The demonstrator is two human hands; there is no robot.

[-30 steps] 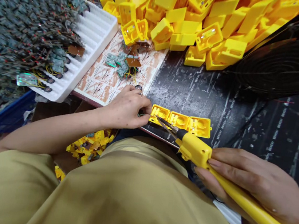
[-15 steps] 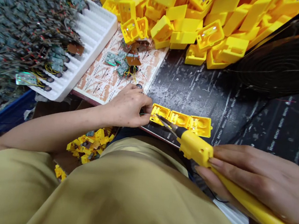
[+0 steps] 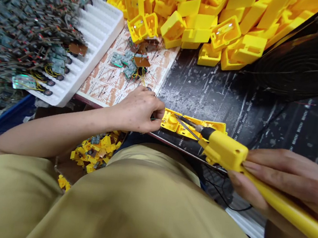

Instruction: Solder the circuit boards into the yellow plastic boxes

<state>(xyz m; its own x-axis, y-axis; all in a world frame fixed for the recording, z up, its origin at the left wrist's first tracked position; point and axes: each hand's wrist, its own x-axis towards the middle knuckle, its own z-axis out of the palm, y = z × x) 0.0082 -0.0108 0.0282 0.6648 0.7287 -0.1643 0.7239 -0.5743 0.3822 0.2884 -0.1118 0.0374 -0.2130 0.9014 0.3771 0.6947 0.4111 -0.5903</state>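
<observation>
In my right hand (image 3: 288,183) is a yellow soldering iron (image 3: 225,149), its dark tip and a thin metal tube slanting left over a row of open yellow plastic cases (image 3: 171,121). The tip is above the row, near the join of the left and middle cases; contact cannot be made out. Pinched fingers of my left hand (image 3: 142,111) are at the row's left end, and what they hold is hidden. The row lies along the near edge of the black tabletop (image 3: 222,100), its middle and right cases partly covered by the iron.
Yellow cases (image 3: 201,19) are heaped at the back. Small circuit boards with yellow wires (image 3: 128,62) lie beyond my left hand. Many more boards (image 3: 28,20) cover a white ridged tray (image 3: 101,21). A round black coiled object (image 3: 303,64) stands right; below, a box holds yellow parts (image 3: 99,150).
The soldering iron and my right hand have moved right and slightly up, taking the tip off the left case's middle toward the middle case. My left hand stays pinched at the row's left end.
</observation>
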